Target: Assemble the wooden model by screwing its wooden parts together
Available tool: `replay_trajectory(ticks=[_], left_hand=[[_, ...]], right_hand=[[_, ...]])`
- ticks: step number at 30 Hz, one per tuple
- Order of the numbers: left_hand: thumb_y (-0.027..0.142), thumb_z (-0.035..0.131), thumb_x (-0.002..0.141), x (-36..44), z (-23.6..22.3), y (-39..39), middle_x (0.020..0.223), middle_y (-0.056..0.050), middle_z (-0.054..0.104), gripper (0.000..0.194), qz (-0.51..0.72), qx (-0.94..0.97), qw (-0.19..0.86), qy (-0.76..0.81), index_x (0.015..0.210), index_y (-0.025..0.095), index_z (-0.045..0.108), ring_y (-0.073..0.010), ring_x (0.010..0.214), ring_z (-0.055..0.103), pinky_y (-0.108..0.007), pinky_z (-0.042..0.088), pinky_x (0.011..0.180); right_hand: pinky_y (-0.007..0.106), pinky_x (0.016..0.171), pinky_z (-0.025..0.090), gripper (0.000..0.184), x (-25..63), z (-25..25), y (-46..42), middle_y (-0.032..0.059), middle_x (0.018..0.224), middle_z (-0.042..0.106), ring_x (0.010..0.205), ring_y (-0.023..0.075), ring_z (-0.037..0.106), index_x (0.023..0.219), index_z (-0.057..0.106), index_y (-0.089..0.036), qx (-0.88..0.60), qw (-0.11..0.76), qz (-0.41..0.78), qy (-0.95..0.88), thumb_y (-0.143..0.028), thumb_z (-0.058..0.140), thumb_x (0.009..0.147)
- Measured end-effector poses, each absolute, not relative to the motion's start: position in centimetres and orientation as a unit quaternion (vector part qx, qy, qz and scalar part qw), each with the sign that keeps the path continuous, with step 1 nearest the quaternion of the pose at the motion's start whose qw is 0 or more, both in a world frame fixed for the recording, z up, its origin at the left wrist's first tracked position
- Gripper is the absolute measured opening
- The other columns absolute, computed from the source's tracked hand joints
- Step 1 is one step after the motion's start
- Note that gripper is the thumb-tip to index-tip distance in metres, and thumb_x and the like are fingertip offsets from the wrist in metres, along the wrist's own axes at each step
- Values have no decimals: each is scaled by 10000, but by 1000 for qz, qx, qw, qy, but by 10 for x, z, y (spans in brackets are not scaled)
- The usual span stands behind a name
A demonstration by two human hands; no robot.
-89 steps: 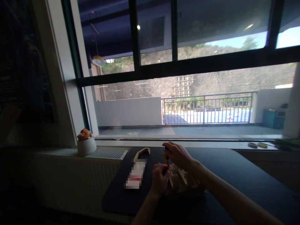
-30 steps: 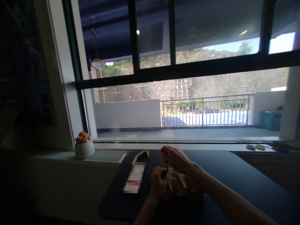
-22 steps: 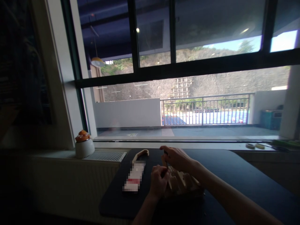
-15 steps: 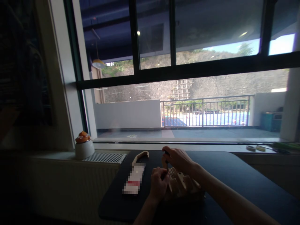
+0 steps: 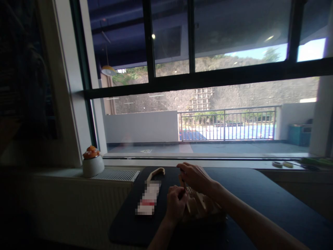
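Note:
My right hand is closed over the top of a dark, thin screwdriver, which stands nearly upright with its shaft pointing down. Just below, my left hand pinches around the lower end of the shaft, at the left edge of a wooden piece. This light-wood construction has several raised, rounded parts and slats and rests on the dark table. My fingers hide the screwdriver's tip and whatever it touches.
Left of my hands, on the black table, lie a phone-like slab with a blurred face and a curved wooden part. A white jar with an orange top stands on the sill. Tape rolls lie at the right.
My right hand has shifted slightly left and its wrist has turned a little, tilting the screwdriver's top leftward. My left hand stays in the same place.

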State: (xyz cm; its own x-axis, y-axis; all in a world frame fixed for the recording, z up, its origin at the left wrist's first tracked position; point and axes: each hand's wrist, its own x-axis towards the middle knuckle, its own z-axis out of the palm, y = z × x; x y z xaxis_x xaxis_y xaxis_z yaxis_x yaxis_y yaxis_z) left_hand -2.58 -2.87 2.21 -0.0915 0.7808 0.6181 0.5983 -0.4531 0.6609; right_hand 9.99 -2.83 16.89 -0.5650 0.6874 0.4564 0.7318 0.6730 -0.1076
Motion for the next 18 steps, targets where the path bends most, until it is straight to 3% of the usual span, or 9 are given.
replay_trajectory(ticks=[7,13,18], left_hand=[[198,545,806,-25,22,-28,764,-47,605,125,528,669,91,515,754,182,658,-212,830,539,-326,428,763],[201,544,808,-25,22,-29,765,-48,609,128,528,668,90,516,761,186,662,-213,831,539,-326,428,767],[189,547,803,-26,24,-29,754,-44,611,126,534,667,91,512,749,185,661,-210,818,544,-321,432,758]], right_hand=[[259,633,363,262,103,169,-27,60,997,704,806,184,645,1127,578,-225,-411,240,-43,-879,-297,477,896],[257,642,358,336,101,163,-29,76,1094,671,855,186,641,1231,522,-236,-416,242,-38,-876,-241,418,911],[257,606,347,240,100,162,-28,71,993,686,777,183,632,1075,572,-194,-430,245,-34,-868,-299,506,870]])
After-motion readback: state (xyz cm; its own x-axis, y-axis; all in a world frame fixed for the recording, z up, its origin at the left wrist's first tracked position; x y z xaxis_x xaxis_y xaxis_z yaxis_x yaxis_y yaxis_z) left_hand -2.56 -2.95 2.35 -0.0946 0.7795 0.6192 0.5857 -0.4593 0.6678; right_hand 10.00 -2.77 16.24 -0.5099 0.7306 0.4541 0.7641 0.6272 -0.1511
